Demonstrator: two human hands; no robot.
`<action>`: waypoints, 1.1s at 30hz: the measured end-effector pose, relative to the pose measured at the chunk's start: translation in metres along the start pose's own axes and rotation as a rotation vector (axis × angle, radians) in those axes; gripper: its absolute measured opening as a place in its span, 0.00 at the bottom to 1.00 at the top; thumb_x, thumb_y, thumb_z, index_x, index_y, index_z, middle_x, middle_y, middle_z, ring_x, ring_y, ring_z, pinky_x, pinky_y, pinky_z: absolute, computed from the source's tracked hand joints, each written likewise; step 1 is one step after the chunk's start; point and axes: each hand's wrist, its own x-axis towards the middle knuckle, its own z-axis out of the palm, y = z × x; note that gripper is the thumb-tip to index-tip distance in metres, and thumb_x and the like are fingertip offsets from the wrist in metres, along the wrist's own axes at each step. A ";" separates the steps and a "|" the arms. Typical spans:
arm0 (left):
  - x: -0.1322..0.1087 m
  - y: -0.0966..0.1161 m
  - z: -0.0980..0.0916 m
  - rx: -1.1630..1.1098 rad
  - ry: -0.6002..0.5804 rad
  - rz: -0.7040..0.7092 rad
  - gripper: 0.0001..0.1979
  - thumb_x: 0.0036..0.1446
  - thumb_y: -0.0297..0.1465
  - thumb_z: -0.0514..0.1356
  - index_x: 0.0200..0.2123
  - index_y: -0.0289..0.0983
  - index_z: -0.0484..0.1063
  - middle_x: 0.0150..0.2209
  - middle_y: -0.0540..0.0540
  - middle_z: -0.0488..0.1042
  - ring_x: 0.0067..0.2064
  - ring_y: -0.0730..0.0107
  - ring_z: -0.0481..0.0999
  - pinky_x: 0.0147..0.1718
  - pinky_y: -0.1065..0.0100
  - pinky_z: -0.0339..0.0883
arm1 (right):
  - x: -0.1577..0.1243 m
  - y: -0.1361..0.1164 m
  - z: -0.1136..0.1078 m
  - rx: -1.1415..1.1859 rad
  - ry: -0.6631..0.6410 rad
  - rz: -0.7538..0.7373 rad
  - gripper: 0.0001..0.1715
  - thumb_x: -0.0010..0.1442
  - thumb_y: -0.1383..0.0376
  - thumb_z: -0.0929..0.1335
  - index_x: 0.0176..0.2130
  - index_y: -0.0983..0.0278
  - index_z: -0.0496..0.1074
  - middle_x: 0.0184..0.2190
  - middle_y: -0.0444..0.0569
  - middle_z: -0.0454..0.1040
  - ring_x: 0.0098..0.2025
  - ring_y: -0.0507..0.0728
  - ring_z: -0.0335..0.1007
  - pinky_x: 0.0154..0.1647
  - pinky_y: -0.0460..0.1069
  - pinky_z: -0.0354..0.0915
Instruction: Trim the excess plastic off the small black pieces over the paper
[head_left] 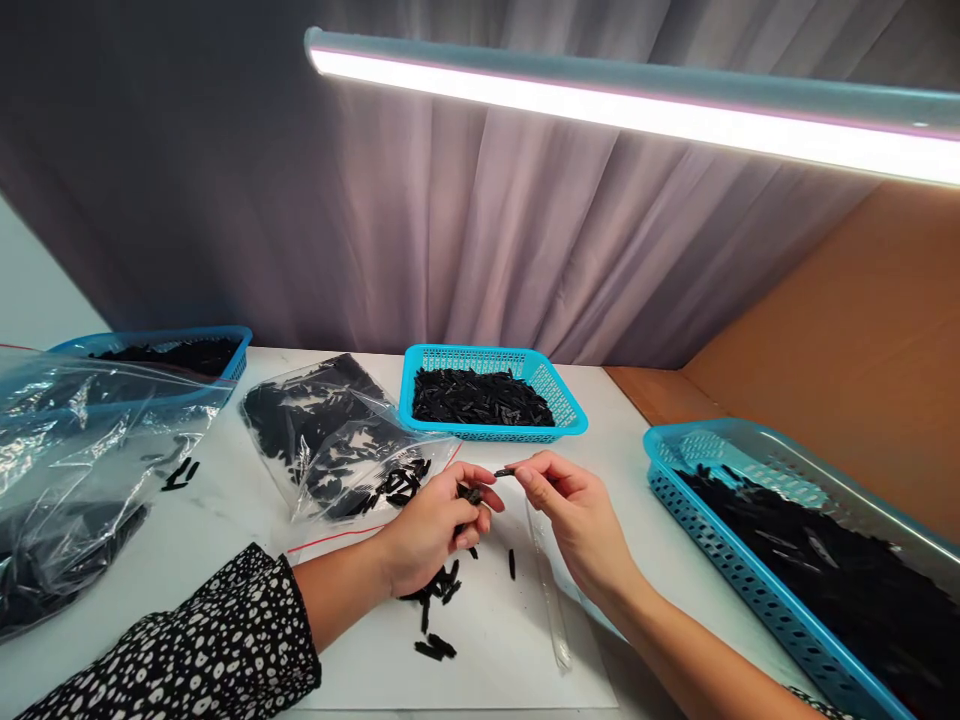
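Observation:
My left hand (442,520) is curled around several small black pieces (469,494) above a white sheet (487,640). To its right, my right hand (574,500) pinches one thin black piece (504,473) between thumb and finger, its tip by the left fingertips. Loose black pieces (435,648) lie on the sheet below my left hand, and a single one (511,564) lies apart. Beyond my left forearm, a clear zip bag (322,430) full of black pieces lies flat, with more pieces near its mouth.
A blue basket (574,412) of black pieces stands at the back centre. Larger blue baskets stand at right (720,545) and far left (244,350). Another clear bag (97,440) covers the left side. A clear plastic strip (551,600) lies on the sheet. A lit tube lamp (600,110) hangs overhead.

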 end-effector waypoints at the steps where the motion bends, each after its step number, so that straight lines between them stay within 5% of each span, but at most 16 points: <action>1: 0.001 -0.001 0.000 0.019 0.005 0.018 0.14 0.46 0.25 0.61 0.40 0.35 0.67 0.32 0.48 0.73 0.24 0.80 0.62 0.21 0.73 0.45 | 0.000 0.000 0.000 0.005 0.002 0.004 0.17 0.53 0.52 0.73 0.26 0.63 0.76 0.19 0.41 0.64 0.24 0.51 0.55 0.26 0.48 0.56; 8: 0.004 -0.004 -0.006 0.079 -0.066 0.108 0.25 0.54 0.42 0.63 0.50 0.34 0.68 0.32 0.46 0.74 0.21 0.81 0.60 0.21 0.71 0.42 | 0.001 -0.009 0.001 0.416 -0.090 0.297 0.13 0.53 0.56 0.70 0.27 0.61 0.65 0.22 0.42 0.68 0.19 0.49 0.47 0.17 0.45 0.42; 11: 0.003 -0.003 -0.007 0.095 -0.099 0.120 0.28 0.52 0.43 0.65 0.53 0.35 0.68 0.32 0.47 0.74 0.22 0.81 0.62 0.21 0.72 0.45 | 0.001 -0.011 0.002 0.396 -0.137 0.395 0.16 0.54 0.53 0.70 0.28 0.62 0.64 0.21 0.40 0.64 0.19 0.48 0.42 0.17 0.44 0.37; 15: 0.002 -0.006 -0.006 0.135 -0.117 0.179 0.29 0.55 0.42 0.63 0.57 0.39 0.61 0.30 0.51 0.73 0.21 0.81 0.62 0.23 0.73 0.49 | -0.001 -0.009 0.004 0.141 -0.153 0.326 0.22 0.52 0.48 0.73 0.33 0.63 0.70 0.16 0.34 0.52 0.19 0.48 0.37 0.20 0.46 0.38; 20: 0.003 -0.008 -0.005 0.191 -0.127 0.217 0.28 0.56 0.43 0.62 0.55 0.40 0.58 0.29 0.53 0.72 0.20 0.81 0.61 0.22 0.73 0.48 | -0.002 -0.006 0.002 -0.102 -0.255 0.140 0.21 0.56 0.49 0.70 0.29 0.64 0.74 0.19 0.42 0.66 0.23 0.51 0.50 0.25 0.48 0.49; 27: 0.000 -0.006 -0.003 0.205 -0.124 0.204 0.23 0.57 0.43 0.60 0.51 0.38 0.61 0.29 0.50 0.74 0.20 0.80 0.61 0.21 0.73 0.47 | 0.000 -0.003 0.001 -0.026 -0.161 0.253 0.25 0.51 0.45 0.72 0.27 0.65 0.73 0.15 0.35 0.50 0.20 0.47 0.36 0.21 0.47 0.38; 33: 0.000 -0.005 -0.001 0.203 0.011 0.241 0.14 0.57 0.41 0.60 0.37 0.37 0.63 0.25 0.52 0.73 0.20 0.82 0.59 0.22 0.74 0.51 | -0.001 -0.003 0.001 -0.089 -0.119 0.153 0.25 0.52 0.46 0.72 0.25 0.65 0.72 0.17 0.37 0.51 0.21 0.48 0.40 0.21 0.47 0.40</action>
